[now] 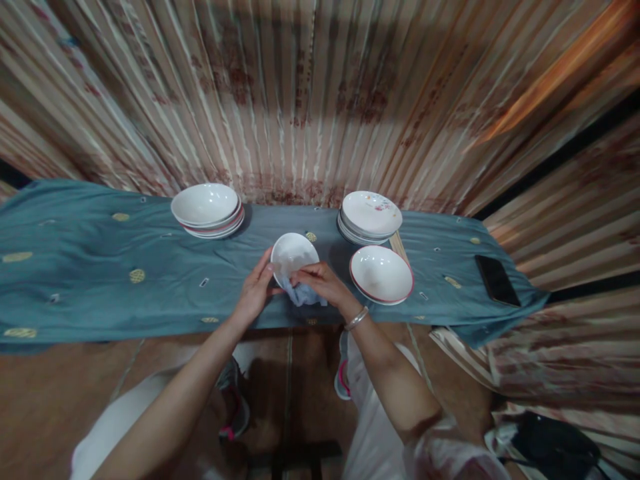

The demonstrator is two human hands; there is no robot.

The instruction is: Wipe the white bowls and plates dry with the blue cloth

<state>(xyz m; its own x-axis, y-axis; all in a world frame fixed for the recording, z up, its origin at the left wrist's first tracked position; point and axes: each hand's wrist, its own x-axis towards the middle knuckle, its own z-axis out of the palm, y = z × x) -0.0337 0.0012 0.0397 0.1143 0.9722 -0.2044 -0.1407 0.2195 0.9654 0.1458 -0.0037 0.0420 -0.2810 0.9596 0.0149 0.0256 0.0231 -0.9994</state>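
A small white bowl (pixel 294 250) is tilted toward me over the middle of the table. My left hand (pixel 254 288) grips its left side, thumb at the rim and fingers around the outside. With my right hand (pixel 320 281) I pinch a light blue cloth (pixel 303 293), pressed to the bowl's lower right rim; part of the cloth hangs below. To the right of my right hand sits a white bowl with a red rim (pixel 381 273), which seems to rest on another dish.
On the cloth-covered table (pixel 100 267), stacked bowls (pixel 206 205) stand at back left and stacked plates (pixel 373 213) at back right. Chopsticks (pixel 399 247) lie beside the plates. A black phone (pixel 497 280) rests at the right end. Behind hangs a pleated curtain (pixel 300 100).
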